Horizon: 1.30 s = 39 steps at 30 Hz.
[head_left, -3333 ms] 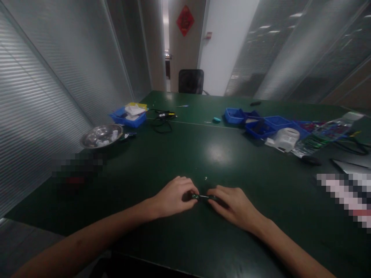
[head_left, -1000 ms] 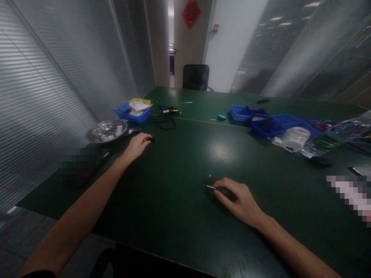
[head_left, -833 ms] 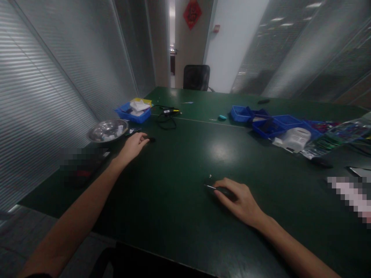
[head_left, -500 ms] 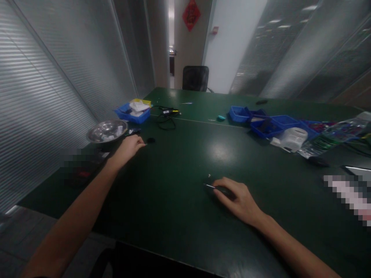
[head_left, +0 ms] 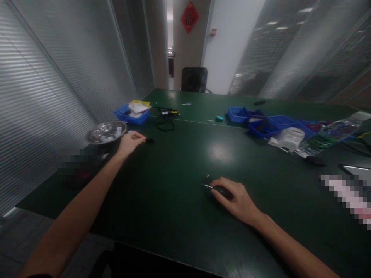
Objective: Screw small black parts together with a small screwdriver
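Observation:
My left hand (head_left: 131, 142) reaches out past the steel bowl, thumb and forefinger pinched at the near edge of a small dark object (head_left: 150, 141). That object is low on the green table, too small and blurred to identify. My right hand (head_left: 233, 196) rests on the table to the right, its fingers wrapped round the black handle of a screwdriver (head_left: 223, 191). Its thin metal shaft points left, nearly flat over the tabletop. Just beyond the shaft lies a tiny pale piece (head_left: 208, 176).
The steel bowl (head_left: 90, 136) holds white scraps. Behind it stands a blue basket (head_left: 141, 118) with white items. A black cabled tool (head_left: 169, 112) lies mid-table. Blue trays (head_left: 262, 130), a white plastic part (head_left: 290, 139) and a clear bottle (head_left: 327, 137) are at right.
My left fingertips have moved slightly forward and now meet the small dark object. My right hand keeps the screwdriver in nearly the same place; the view has shifted a little.

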Available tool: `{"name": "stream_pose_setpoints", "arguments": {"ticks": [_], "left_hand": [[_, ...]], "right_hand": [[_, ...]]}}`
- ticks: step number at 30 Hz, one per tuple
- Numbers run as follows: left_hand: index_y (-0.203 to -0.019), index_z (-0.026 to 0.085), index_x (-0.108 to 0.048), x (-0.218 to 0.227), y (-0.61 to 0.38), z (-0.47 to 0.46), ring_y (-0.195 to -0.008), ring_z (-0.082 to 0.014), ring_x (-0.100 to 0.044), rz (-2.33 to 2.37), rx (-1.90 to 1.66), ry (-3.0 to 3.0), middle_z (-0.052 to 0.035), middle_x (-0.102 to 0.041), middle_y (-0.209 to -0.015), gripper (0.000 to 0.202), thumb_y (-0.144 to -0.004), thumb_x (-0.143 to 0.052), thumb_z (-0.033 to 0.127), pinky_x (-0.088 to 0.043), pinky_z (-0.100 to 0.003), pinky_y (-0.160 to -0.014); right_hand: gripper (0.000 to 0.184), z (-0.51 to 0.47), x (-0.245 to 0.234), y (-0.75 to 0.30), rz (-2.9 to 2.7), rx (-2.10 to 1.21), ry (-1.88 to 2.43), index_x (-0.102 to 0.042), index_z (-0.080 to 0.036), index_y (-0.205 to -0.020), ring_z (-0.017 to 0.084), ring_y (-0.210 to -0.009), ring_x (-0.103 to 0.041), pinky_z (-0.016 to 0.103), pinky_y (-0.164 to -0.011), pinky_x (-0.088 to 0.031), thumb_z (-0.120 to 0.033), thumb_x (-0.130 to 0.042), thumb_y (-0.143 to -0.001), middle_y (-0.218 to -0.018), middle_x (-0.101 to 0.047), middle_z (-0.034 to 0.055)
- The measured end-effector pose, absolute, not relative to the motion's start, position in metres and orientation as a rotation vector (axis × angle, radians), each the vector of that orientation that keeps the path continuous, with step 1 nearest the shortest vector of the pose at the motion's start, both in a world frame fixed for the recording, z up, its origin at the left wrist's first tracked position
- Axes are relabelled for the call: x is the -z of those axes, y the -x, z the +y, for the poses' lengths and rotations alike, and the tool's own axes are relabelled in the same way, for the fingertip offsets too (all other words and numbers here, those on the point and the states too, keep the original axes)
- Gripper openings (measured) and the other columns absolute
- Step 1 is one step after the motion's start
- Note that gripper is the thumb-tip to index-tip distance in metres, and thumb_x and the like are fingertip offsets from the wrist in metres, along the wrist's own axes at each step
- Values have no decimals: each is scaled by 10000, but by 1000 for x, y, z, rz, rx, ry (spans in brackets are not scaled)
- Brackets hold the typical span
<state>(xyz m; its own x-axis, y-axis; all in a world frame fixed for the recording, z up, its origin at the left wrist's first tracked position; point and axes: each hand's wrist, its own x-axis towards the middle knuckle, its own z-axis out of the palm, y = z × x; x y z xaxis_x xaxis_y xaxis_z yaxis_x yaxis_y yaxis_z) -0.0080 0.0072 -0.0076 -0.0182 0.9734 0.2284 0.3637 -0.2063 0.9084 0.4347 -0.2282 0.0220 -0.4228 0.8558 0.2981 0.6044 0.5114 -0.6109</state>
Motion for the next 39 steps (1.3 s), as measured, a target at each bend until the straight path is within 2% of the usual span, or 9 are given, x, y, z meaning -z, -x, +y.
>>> {"name": "stream_pose_setpoints", "arguments": {"ticks": [5, 11, 15, 24, 28, 35, 39], "left_hand": [[-1096, 163, -763, 11, 3, 9, -987, -246, -706, 1420, -1254, -1692, -115, -763, -1087, 427, -783, -784, 453, -554, -376, -888], [-1171, 164, -759, 17, 4, 14, -873, -200, -676, 1382, -1208, -1669, -107, -754, -1056, 445, -840, -731, 461, -533, -309, -744], [-1139, 138, -770, 19, 7, 16, -797, -177, -653, 1380, -1229, -1606, -114, -746, -1024, 464, -820, -743, 475, -544, -314, -724], [-1119, 136, -778, 14, -1, 9, -802, -201, -681, 1391, -1205, -1577, -118, -769, -989, 442, -765, -807, 400, -569, -371, -799], [-1110, 139, -775, 10, -3, 8, -783, -205, -669, 1417, -1180, -1622, -117, -766, -985, 447, -785, -778, 445, -555, -367, -772], [-993, 224, -789, 11, -2, 12, -946, -239, -627, 1445, -1052, -2159, -82, -695, -1065, 328, -880, -674, 509, -508, -359, -839], [-1067, 208, -750, 12, -3, 11, -979, -234, -628, 1437, -1058, -2192, -85, -671, -1140, 326, -916, -627, 470, -508, -346, -838]], "right_hand": [[161, -228, -24, -434, -2179, -561, 1174, -666, -208, -1116, 186, -827, -704, 309, -738, -540, -300, -556, -1044, -1001, -730, 56], [140, -228, -23, -434, -2167, -549, 1179, -663, -210, -1098, 180, -816, -702, 300, -730, -537, -291, -565, -1038, -978, -727, 47], [146, -228, -24, -434, -2167, -556, 1175, -666, -209, -1095, 175, -792, -700, 296, -718, -540, -297, -563, -1040, -963, -724, 44], [170, -227, -25, -433, -2171, -513, 1156, -682, -209, -1103, 187, -804, -721, 307, -720, -567, -298, -554, -1036, -977, -745, 59], [171, -227, -26, -433, -2170, -509, 1156, -686, -210, -1108, 185, -803, -724, 300, -709, -569, -295, -560, -1031, -978, -748, 55], [154, -227, -23, -435, -2172, -534, 1173, -676, -213, -1111, 187, -822, -716, 305, -720, -557, -288, -567, -1034, -993, -743, 57], [150, -227, -23, -434, -2171, -532, 1181, -676, -217, -1105, 192, -834, -723, 310, -739, -565, -288, -564, -1035, -998, -747, 57]]}}
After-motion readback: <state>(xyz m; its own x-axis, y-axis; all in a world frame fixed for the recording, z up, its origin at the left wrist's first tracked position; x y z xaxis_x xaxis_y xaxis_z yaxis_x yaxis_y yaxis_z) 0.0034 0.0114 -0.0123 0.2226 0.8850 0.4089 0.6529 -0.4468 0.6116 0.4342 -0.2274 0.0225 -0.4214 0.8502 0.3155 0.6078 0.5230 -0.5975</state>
